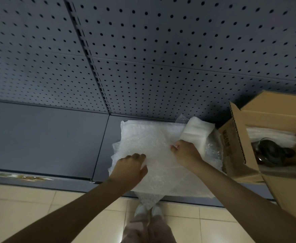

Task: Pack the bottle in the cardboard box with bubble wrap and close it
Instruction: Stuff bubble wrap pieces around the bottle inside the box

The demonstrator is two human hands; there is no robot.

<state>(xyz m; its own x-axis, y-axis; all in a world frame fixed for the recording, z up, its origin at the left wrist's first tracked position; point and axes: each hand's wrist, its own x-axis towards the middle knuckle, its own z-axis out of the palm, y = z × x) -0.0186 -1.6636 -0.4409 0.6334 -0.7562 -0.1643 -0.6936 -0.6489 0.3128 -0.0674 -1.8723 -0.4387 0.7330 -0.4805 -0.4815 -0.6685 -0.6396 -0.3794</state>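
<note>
A pile of clear bubble wrap (pixel 149 137) lies on the grey shelf. My left hand (pixel 129 170) grips the left edge of the top sheet with curled fingers. My right hand (pixel 185 154) pinches the sheet near its middle, beside a folded white foam sheet (pixel 198 132). An open cardboard box (pixel 238 137) stands at the right on the shelf, flaps up. Inside it a dark bottle (pixel 271 153) lies on white wrapping.
The grey shelf (pixel 47 137) runs to the left, backed by a perforated metal panel (pixel 143 50). Beige floor tiles (pixel 21 207) lie below the shelf's front edge. My shoes (pixel 149 212) stand close to it, under hanging wrap.
</note>
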